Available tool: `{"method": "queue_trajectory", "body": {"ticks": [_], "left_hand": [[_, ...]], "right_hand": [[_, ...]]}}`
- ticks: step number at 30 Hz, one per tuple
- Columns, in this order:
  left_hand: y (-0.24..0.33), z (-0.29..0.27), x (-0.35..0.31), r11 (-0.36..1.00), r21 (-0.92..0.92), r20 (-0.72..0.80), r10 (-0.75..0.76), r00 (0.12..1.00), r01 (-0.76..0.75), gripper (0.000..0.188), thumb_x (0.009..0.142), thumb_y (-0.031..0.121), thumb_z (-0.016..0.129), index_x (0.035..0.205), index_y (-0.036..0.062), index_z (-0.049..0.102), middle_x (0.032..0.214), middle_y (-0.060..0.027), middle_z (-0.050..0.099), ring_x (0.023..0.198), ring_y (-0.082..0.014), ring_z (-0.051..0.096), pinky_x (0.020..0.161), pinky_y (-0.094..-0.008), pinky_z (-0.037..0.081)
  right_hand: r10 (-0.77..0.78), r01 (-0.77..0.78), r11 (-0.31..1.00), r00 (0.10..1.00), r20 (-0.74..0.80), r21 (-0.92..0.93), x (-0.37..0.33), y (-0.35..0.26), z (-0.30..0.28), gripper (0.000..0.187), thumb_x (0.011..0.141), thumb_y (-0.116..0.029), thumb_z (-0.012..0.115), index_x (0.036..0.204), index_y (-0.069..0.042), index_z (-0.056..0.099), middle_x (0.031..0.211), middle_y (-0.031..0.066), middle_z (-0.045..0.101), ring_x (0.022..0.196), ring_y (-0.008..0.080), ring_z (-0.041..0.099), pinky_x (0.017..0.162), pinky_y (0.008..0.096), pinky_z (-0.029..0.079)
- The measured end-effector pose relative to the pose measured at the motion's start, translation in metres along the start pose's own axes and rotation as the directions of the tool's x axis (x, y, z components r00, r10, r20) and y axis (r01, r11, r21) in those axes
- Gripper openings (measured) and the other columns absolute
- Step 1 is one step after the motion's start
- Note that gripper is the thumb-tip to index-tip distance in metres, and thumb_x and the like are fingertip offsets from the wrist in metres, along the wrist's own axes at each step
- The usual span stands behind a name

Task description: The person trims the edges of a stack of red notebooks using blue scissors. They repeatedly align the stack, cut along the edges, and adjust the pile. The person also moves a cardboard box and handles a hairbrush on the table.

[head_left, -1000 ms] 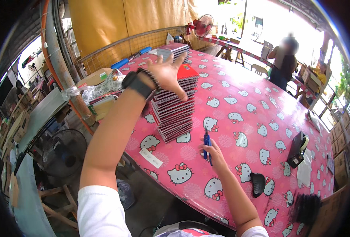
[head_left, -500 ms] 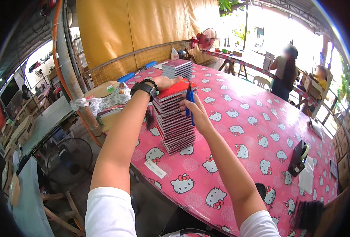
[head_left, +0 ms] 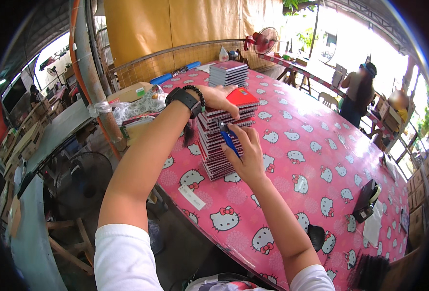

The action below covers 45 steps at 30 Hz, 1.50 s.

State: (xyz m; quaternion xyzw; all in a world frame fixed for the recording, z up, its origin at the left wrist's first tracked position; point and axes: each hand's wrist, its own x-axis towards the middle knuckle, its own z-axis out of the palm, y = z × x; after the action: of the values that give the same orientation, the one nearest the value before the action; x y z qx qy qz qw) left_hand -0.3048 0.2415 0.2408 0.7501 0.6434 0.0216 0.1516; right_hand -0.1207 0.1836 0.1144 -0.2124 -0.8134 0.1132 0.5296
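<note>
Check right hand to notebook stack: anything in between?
Just the blue-handled tool that the right hand holds, its head at the wire-bound side of the notebook stack. The left hand lies on top, above the tool. Nothing else visible blocks the way.

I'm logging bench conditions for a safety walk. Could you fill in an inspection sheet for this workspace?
Surface: table with a glossy pink cartoon-print cover, glare toward the far side.
Handled things: uneven stack of spiral notebooks, red cover on top; blue-handled plier-like tool.
Clutter: white paper slip near the stack; black tape dispenser at right; grey-edged book stack behind.
Hands: left hand on the stack's top; right hand grips the tool, its tip near the spiral edges, contact unclear.
Cables: orange line along a post; cable or hose, cannot tell.
Surroundings: red fan, yellow sheeting, co-worker beyond.
</note>
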Motion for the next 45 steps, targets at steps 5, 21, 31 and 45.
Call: {"method": "queue_trajectory", "body": {"ticks": [5, 21, 31, 45], "left_hand": [[-0.006, 0.001, 0.001, 1.000, -0.001, 0.011, -0.022, 1.000, 0.022, 0.126, 0.060, 0.075, 0.060, 0.150, 0.0093, 0.001, 0.149, -0.0275, 0.016, 0.138, -0.0373, 0.021, 0.110, -0.0397, 0.025], [-0.007, 0.016, 0.002, 0.996, 0.081, -0.183, 0.052, 0.982, -0.038, 0.115, 0.065, 0.067, 0.062, 0.148, 0.0051, 0.014, 0.144, -0.0311, 0.026, 0.135, -0.0399, 0.027, 0.110, -0.0384, 0.026], [-0.011, 0.015, 0.008, 0.994, 0.101, -0.174, 0.067, 0.982, -0.050, 0.114, 0.066, 0.067, 0.060, 0.147, 0.0026, 0.015, 0.147, -0.0280, 0.025, 0.138, -0.0354, 0.023, 0.111, -0.0358, 0.022], [-0.012, 0.012, 0.009, 0.995, 0.029, -0.160, 0.102, 0.982, -0.099, 0.121, 0.055, 0.065, 0.065, 0.149, 0.0079, 0.014, 0.146, -0.0289, 0.026, 0.135, -0.0394, 0.027, 0.108, -0.0404, 0.029]], "right_hand": [[-0.030, 0.028, 0.998, 0.999, -0.030, -0.050, 0.003, -0.006, 0.007, 0.049, 0.078, -0.024, 0.066, 0.123, -0.008, 0.054, 0.106, 0.0131, 0.052, 0.099, 0.0299, 0.049, 0.087, 0.0426, 0.040], [0.493, -0.682, 0.378, 0.721, 0.487, 0.626, 0.009, -0.018, -0.001, 0.036, 0.085, -0.021, 0.062, 0.115, -0.003, 0.055, 0.094, 0.0092, 0.059, 0.078, 0.0212, 0.060, 0.070, 0.0331, 0.049], [-0.070, 0.064, 0.993, 0.996, -0.053, -0.104, -0.003, -0.002, 0.012, 0.041, 0.077, -0.019, 0.066, 0.115, -0.006, 0.058, 0.099, 0.0111, 0.055, 0.092, 0.0284, 0.054, 0.081, 0.0426, 0.045], [0.012, -0.019, 0.995, 0.997, -0.071, -0.100, -0.010, -0.001, 0.012, 0.047, 0.073, -0.021, 0.068, 0.116, -0.005, 0.057, 0.102, 0.0140, 0.055, 0.098, 0.0340, 0.051, 0.086, 0.0443, 0.043]]}}
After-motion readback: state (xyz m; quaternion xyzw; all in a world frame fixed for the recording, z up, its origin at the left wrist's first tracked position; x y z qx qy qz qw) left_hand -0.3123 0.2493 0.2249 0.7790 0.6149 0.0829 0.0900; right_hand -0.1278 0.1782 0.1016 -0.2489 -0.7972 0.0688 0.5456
